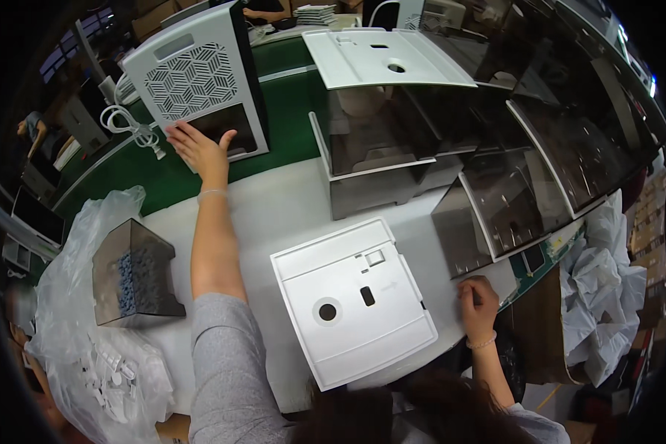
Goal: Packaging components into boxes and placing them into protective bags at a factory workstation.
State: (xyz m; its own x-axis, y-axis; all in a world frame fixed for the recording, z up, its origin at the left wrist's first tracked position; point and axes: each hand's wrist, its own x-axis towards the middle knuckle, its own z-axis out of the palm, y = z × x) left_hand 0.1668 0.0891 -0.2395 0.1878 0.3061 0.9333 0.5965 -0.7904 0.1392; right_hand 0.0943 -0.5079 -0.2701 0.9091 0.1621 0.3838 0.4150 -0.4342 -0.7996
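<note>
My left hand (200,152) reaches far forward with fingers spread and rests against the lower front of a white appliance housing (157,100). That housing has a geometric grille and a dark window low on its face. My right hand (479,302) is loosely curled at the right edge of the table, and nothing shows in it. Between my arms lies a flat white plastic panel (355,333) with a round hole, a slot and a small square cutout. A smoky transparent bin (111,277) with small blue pieces inside stands left of my left forearm.
Several smoky bins (370,189) with white fronts are stacked at the right, a second white panel (422,63) on top. A plastic bag (74,288) of small white parts lies at the left. A white cable (129,122) is beside the housing. Crumpled white bags (599,288) fill a carton.
</note>
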